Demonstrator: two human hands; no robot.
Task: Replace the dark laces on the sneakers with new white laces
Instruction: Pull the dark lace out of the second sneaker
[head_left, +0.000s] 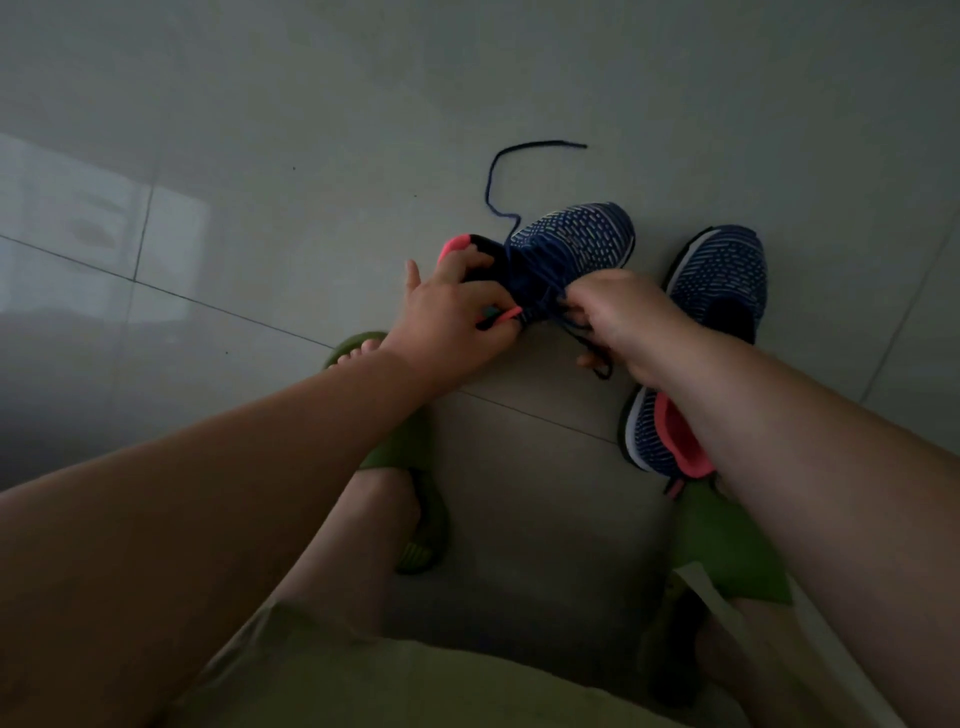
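A navy knit sneaker (576, 236) with a pink heel is held above the tiled floor between my hands. My left hand (447, 317) grips its collar and pink tongue loop. My right hand (618, 317) pinches the dark lace (498, 171) at the eyelets; one loose end trails away over the floor, another hangs below my fingers. The second navy sneaker (719, 283) lies on the floor to the right, partly under my right forearm, its pink lining showing. No white laces are in view.
My feet wear green slippers (410, 441) on the grey tile floor (260, 156), one under each arm. A pale strip lies by my right foot at the lower right. Light shorts fill the bottom edge.
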